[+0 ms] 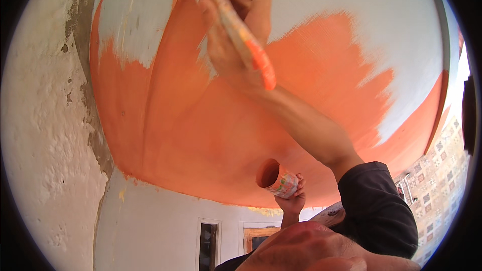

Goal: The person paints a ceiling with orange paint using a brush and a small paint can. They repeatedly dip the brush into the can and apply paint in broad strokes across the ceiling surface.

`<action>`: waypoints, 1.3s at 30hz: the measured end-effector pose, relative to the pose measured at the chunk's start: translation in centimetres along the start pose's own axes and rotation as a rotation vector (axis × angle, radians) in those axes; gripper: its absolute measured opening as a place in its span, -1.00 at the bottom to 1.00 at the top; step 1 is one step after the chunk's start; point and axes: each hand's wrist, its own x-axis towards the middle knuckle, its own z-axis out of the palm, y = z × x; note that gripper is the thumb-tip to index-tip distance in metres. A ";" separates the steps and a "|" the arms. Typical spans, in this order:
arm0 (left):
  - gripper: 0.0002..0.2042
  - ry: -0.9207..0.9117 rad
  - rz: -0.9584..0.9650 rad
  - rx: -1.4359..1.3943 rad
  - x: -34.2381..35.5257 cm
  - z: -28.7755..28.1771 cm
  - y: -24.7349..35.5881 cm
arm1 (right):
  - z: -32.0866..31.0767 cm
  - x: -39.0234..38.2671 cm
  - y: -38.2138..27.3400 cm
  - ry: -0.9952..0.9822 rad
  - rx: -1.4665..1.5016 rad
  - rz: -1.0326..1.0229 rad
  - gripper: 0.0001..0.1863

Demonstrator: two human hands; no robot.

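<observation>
My right hand (233, 35) grips a paint-smeared brush (236, 32) near the top of the view, its handle slanting down to a bright orange end and its head raised against the surface overhead. That broad surface (165, 110) is partly coated in orange paint, with pale grey areas (401, 30) showing at the top and right and ragged brush edges between. Lower in the view, my left hand (291, 198) holds a paint-streaked cylindrical container (276, 180), tilted, with an orange-stained inside. My right forearm crosses the middle, the dark sleeve at lower right.
A rough plastered wall (40, 120) with flaking patches runs along the left. Below the painted surface are a pale wall (150, 221), a narrow dark opening (208, 246) and a wooden frame (251, 231). At the right are patterned tiles (442, 170) and a metal bar (411, 190).
</observation>
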 end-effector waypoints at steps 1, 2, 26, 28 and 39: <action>-0.29 -0.004 0.003 -0.012 0.2 0.2 0.0 | 0.2 -1.4 -0.5 -0.065 0.059 -0.039 -0.72; -0.27 -0.024 -0.004 -0.023 0.0 0.4 0.0 | 0.3 -2.7 -1.2 -0.139 0.105 -0.079 -0.72; -0.31 -0.105 -0.088 -0.002 1.1 0.5 0.3 | -2.8 4.0 -2.9 0.191 0.200 0.158 -0.77; -0.28 -0.061 -0.102 0.004 1.2 0.4 0.5 | -2.0 4.3 -2.6 0.033 0.149 0.194 -0.79; -0.37 -0.160 -0.246 0.009 1.9 1.2 1.8 | -4.3 6.9 -4.0 0.070 0.222 0.167 -0.75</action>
